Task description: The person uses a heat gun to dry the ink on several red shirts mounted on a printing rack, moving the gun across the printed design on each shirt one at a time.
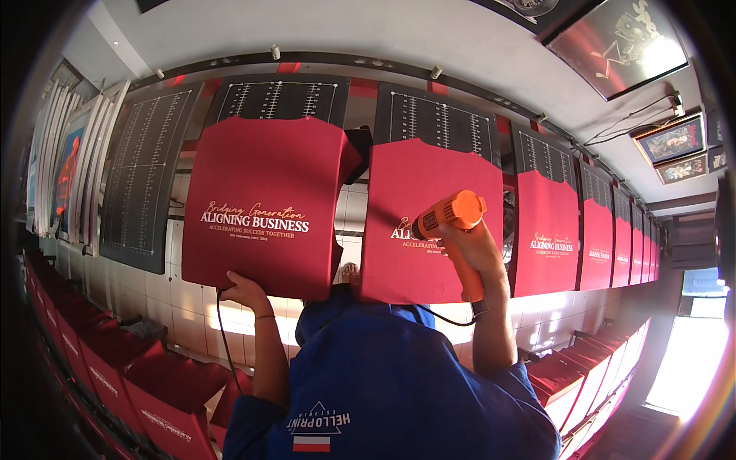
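My right hand [483,253] is wrapped round the handle of an orange heat gun [462,208]. Its dark nozzle points left and down at the printed lettering of a red shirt [429,180], part of which the gun hides. That shirt lies stretched over a black board [441,115] marked with white rulers. At the lower edge of another red shirt [261,169], to the left, is my left hand [244,293]. Its fingers are closed around a black cable [222,330] that hangs down beside my forearm. A cable also leaves the bottom of the heat gun's handle.
More boards with printed red shirts [543,230] run in a row to the right. A bare black board [146,176] stands at the left, beside upright framed screens [84,169]. Behind me is another row of red shirts [165,399]. Tiled floor [192,307] shows between the rows.
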`<state>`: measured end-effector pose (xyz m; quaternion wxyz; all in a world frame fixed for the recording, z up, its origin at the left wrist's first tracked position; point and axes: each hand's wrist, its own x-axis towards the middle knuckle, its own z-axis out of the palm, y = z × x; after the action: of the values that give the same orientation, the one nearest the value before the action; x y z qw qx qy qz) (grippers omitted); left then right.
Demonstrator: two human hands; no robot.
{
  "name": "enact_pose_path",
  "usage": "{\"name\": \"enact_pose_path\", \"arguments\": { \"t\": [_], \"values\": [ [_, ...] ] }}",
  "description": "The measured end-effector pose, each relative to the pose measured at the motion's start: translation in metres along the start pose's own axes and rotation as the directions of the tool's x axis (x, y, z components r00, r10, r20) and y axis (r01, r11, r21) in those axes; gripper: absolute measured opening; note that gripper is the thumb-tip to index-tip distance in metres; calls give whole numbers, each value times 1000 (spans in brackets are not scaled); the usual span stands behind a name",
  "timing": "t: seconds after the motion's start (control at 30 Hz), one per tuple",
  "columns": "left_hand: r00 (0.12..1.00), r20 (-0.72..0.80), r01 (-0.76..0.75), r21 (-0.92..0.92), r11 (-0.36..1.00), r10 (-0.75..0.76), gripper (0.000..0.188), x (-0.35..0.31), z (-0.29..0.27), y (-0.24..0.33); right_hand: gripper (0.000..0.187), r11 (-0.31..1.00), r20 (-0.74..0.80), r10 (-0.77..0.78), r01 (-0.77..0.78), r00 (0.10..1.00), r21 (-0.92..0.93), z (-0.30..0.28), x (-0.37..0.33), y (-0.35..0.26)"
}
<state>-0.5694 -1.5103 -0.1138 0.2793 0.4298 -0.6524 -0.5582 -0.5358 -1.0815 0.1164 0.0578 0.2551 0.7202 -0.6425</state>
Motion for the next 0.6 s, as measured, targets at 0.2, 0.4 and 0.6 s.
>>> {"name": "enact_pose_path", "arguments": {
  "t": [0.2, 0.4, 0.6],
  "values": [
    [999, -2, 50, 4, 999, -50, 58, -4, 1, 7, 40, 997, -23, -70, 69, 997, -30, 1, 7, 5],
    [1000, -17, 22, -11, 1000, -22, 57, -2, 2, 3, 40, 990, -28, -133, 132, 991, -41, 7, 8, 5],
    [1000, -11, 26, -19, 999, -26, 56, -1, 1, 1, 40, 992, 60, -129, 129, 990, 10, 10, 9, 4]
  ]
}}
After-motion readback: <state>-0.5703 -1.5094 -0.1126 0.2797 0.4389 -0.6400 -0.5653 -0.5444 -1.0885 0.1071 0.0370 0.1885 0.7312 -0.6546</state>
